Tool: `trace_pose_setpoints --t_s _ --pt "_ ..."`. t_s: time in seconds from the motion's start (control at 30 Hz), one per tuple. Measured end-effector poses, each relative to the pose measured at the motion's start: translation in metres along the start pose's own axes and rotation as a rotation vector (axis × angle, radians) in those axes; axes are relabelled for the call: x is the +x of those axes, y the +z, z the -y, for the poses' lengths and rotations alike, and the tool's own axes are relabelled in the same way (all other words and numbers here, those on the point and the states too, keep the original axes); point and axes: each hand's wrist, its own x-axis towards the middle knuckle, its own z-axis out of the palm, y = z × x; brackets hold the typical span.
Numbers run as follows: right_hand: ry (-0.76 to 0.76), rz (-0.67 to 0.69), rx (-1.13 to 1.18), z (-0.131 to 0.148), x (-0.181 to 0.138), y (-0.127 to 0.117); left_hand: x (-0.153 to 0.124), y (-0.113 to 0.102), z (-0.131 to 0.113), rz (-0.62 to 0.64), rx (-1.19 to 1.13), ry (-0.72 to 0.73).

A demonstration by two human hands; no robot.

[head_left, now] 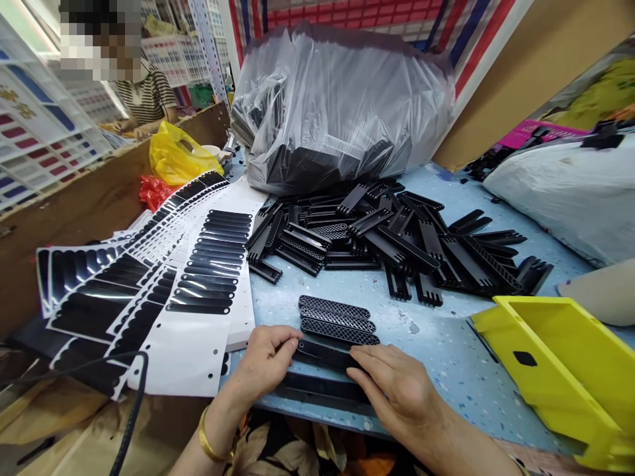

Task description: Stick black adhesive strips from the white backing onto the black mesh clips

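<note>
A thin black strip (325,355) with a small hole near its left end stretches between my hands. It resembles the rounded black stickers (211,261) on the white sheets to the left. My left hand (270,357) pinches the left end between thumb and fingers. On the right end, my right hand (391,380) closes with its thumb below and fingers above. Nearer the table edge, a long smooth black bar (325,389) lies under the strip. Just beyond the strip are three black pieces with a diamond-patterned face (337,318), side by side.
A heap of black slotted plastic parts (367,231) spreads across the blue table (441,344). Behind it stands a full clear plastic bag (342,106). A yellow bin (560,370) stands at right, a yellow bag (181,155) at back left. Another person (149,99) sits beyond.
</note>
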Motion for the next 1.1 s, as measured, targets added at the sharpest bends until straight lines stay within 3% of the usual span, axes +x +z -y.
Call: trace_pose_setpoints --t_s 0.37,0.73,0.93,1.1 --pt "0.011 0.034 -0.008 0.0 0.0 0.001 -0.001 0.0 -0.001 -0.015 -0.005 0.024" --pt "0.024 -0.028 0.006 0.001 0.001 0.001 -0.001 0.0 -0.001 -0.002 -0.001 -0.001" --pt "-0.04 -0.065 -0.011 0.005 0.009 -0.008 -0.001 0.0 -0.001 0.0 -0.015 0.007" --pt "-0.031 -0.031 -0.03 0.003 0.007 -0.007 0.0 0.001 0.001 0.016 -0.07 -0.029"
